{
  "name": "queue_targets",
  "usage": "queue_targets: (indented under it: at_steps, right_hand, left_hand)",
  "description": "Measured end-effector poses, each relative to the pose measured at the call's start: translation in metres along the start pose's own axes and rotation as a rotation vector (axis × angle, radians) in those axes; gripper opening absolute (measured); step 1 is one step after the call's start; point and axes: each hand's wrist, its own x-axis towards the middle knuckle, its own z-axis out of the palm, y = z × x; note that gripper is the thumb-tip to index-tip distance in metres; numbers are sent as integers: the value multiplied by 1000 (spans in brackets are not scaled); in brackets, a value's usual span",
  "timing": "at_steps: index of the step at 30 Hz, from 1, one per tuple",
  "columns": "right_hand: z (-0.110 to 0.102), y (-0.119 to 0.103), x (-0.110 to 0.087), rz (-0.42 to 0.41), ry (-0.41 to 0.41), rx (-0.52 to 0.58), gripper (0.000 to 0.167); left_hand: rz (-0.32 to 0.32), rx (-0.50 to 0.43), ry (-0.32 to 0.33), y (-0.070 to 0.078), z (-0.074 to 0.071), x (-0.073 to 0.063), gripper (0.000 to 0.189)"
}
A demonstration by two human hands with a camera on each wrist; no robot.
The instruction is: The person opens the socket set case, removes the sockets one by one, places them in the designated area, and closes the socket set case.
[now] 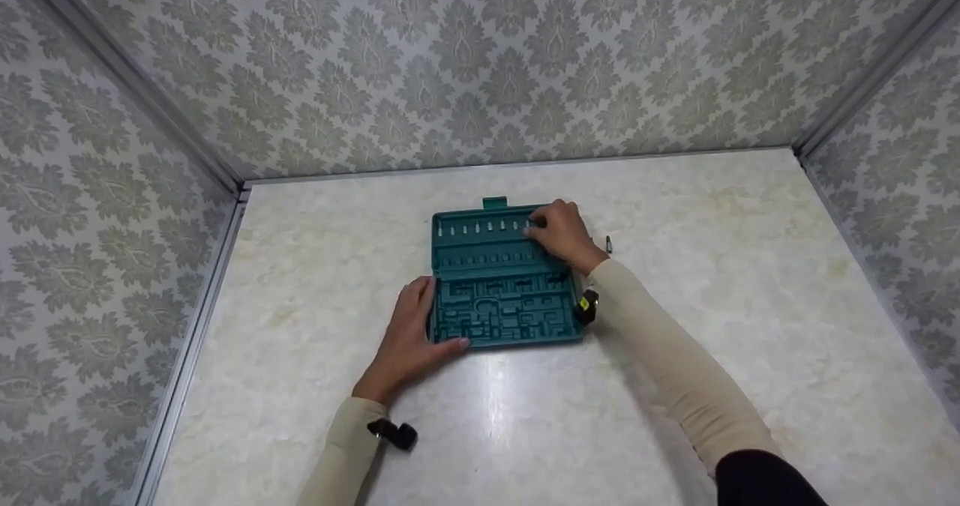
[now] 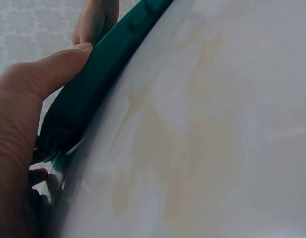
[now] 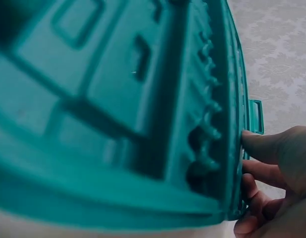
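A green plastic tool case lies opened flat, its lid half toward the back wall. Along the lid stands a row of small silver bits. My left hand grips the near left corner, thumb over the front edge and fingers along the left side. The left wrist view shows its thumb pressed on the rim. My right hand is at the row's right end, thumb and finger pinching a small silver bit there. Curled fingers mostly hide that bit in the right wrist view.
A loose bit is on the white marbled table right of the case, beside my right wrist. The case's latch sticks out at the back. Patterned wall panels enclose the table's back and sides. Moulded recesses fill the near half.
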Motion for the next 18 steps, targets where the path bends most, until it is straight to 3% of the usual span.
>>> queue_targets:
  at_steps: [7, 13, 18]
  right_hand:
    - [0, -5, 4, 96, -12, 38, 34]
    - [3, -11, 4, 229, 34, 236, 35]
    - [6, -10, 3, 216, 89, 276, 22]
  left_hand:
    - [-12, 5, -10, 3, 0, 1, 126]
    - [-26, -18, -14, 3, -1, 0, 127]
    - [-16, -20, -17, 3, 0, 1, 128]
